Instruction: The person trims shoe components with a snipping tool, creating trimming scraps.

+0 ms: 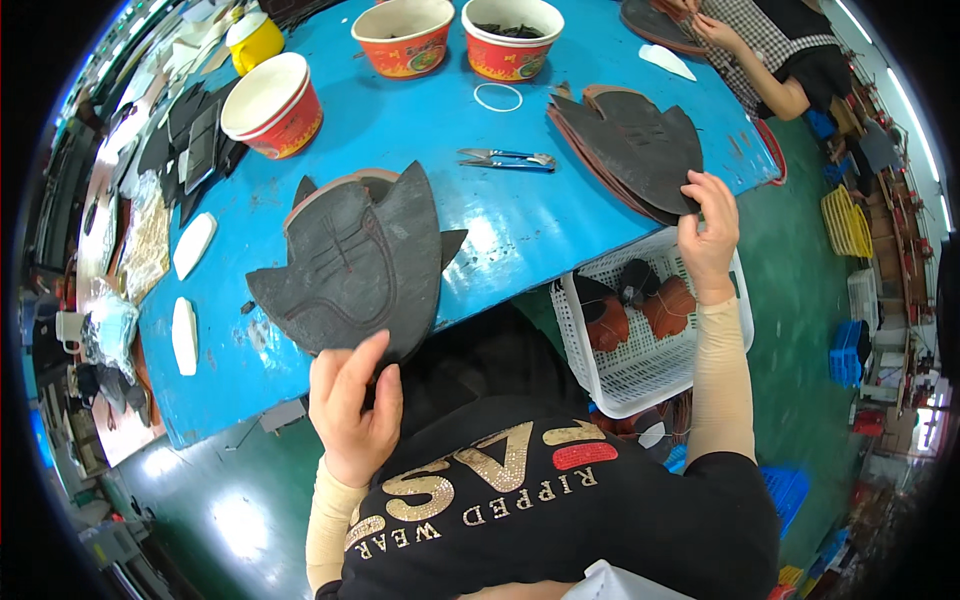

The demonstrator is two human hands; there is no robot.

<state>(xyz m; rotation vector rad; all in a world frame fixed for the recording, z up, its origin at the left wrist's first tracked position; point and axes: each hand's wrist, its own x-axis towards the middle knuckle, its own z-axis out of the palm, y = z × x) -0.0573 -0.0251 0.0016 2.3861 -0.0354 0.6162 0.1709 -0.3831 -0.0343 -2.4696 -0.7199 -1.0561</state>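
Observation:
A stack of dark grey shoe uppers [345, 255] with curved stitch lines lies on the left, overhanging the table's near edge. My left hand [355, 405] pinches its near tip, index finger on top and thumb lower down. Farther right rests a second, thicker stack of shoe uppers [635, 140], its layered edges showing reddish brown. My right hand [712, 225] grips the near right corner of that stack between thumb and fingers. How many layers either hand holds is hidden.
Blue-handled thread snips [508, 160] and a white ring [498, 97] lie on the blue table [400, 130]. Red-and-white paper tubs [272, 105] stand behind. Below the edge is a white plastic basket [640, 385] with brown and black pieces. Another person's hand [717, 33] works at the far right.

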